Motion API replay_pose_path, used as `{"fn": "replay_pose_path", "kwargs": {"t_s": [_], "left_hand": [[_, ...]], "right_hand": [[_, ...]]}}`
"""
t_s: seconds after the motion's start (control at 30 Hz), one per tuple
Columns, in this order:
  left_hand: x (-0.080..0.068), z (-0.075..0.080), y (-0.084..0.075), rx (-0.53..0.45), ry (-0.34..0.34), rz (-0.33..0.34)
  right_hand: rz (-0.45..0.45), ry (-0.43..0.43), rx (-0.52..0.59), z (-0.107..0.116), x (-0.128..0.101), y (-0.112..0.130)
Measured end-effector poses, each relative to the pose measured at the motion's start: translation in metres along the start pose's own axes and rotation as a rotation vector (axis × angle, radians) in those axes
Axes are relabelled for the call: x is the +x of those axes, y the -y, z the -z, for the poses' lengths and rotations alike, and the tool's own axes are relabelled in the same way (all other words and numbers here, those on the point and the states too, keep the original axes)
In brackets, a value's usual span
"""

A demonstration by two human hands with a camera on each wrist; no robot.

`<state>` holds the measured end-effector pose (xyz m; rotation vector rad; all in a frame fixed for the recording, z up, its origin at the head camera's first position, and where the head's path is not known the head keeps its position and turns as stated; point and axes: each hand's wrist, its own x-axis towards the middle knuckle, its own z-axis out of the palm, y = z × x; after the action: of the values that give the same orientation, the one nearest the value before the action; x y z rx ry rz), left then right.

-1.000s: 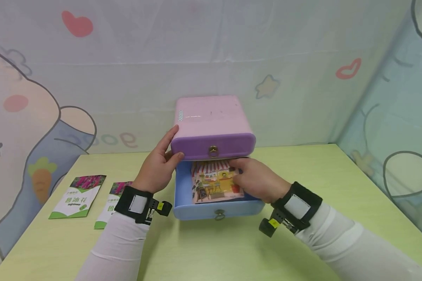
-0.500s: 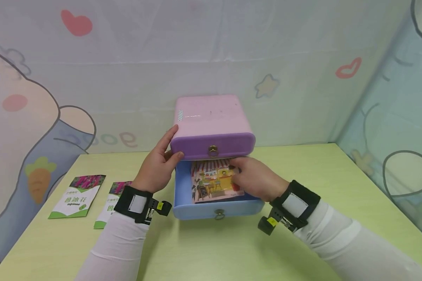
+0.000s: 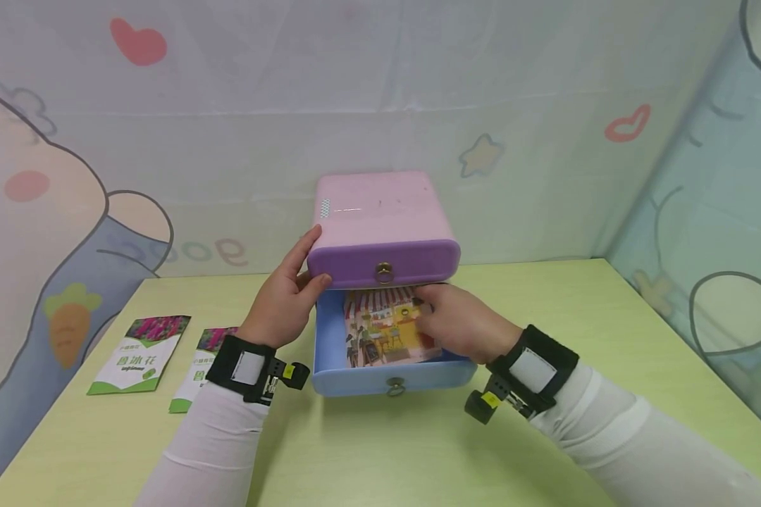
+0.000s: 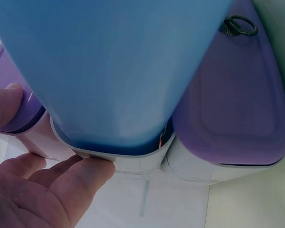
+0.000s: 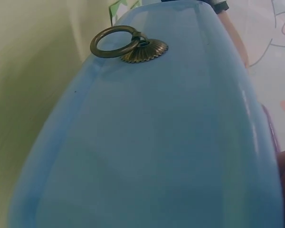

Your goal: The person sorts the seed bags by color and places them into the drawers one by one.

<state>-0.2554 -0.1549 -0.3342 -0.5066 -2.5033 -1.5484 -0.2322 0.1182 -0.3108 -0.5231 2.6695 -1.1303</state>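
Note:
A pink drawer cabinet [image 3: 380,208] with a purple top drawer [image 3: 418,262] stands at the back of the table. Below, a light blue drawer [image 3: 355,382] is pulled out, holding an illustrated card [image 3: 374,338] of a shopfront with a striped awning. My left hand [image 3: 275,306] grips the cabinet's left front corner, thumb on the purple front; in the left wrist view its fingers [image 4: 85,180] touch the rim around the blue drawer. Inside the drawer, my right hand [image 3: 469,324] pinches the card's right side; some fingertips are hidden. The blue front [image 5: 152,142] fills the right wrist view.
Two seed-packet-like flyers [image 3: 142,355] with pink flowers and green edges lie on the left of the table [image 3: 380,458]; my left forearm partly covers the nearer one. The left wrist view shows another purple drawer [image 4: 237,95] below the blue one. A printed cloth [image 3: 545,197] hangs behind.
The card has shifted slightly under the right hand, its printed red pot no longer showing. My left hand and the drawers have stayed in place.

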Motion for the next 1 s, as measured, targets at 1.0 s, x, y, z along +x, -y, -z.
{"fn": "replay_pose_path", "kwargs": {"t_s": [1.0], "left_hand": [[0.0,-0.002,-0.003,0.01,-0.003,0.008]], "right_hand": [[-0.015,0.031,-0.026,0.005,-0.013,0.002]]}}
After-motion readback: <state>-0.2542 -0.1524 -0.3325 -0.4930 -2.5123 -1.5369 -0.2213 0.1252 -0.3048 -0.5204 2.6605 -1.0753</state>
